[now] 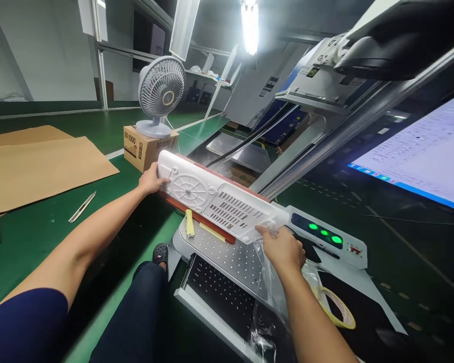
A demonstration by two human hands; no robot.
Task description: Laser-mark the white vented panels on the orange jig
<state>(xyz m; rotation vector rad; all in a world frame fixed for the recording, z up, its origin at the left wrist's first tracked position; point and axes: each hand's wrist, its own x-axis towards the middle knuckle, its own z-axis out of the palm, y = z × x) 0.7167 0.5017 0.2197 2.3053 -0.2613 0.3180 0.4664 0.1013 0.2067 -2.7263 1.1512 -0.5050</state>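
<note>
A long white plastic panel (215, 201) with vent slots and a round grille pattern lies across a perforated metal plate (234, 259), against a red-brown strip (181, 207). My left hand (151, 179) grips the panel's far left end. My right hand (283, 247) holds the panel's near right end, and a clear plastic bag (267, 297) hangs beneath it. Two yellow tape strips (189, 223) lie on the plate next to the red-brown strip.
A control box with green lights (325, 236) sits right of the panel. A monitor (427, 151) glows at right. A tape roll (338, 307) lies near my right forearm. A fan (161, 93) stands on a cardboard box (142, 146). Cardboard sheets (38, 166) and a knife (82, 206) lie on the green table.
</note>
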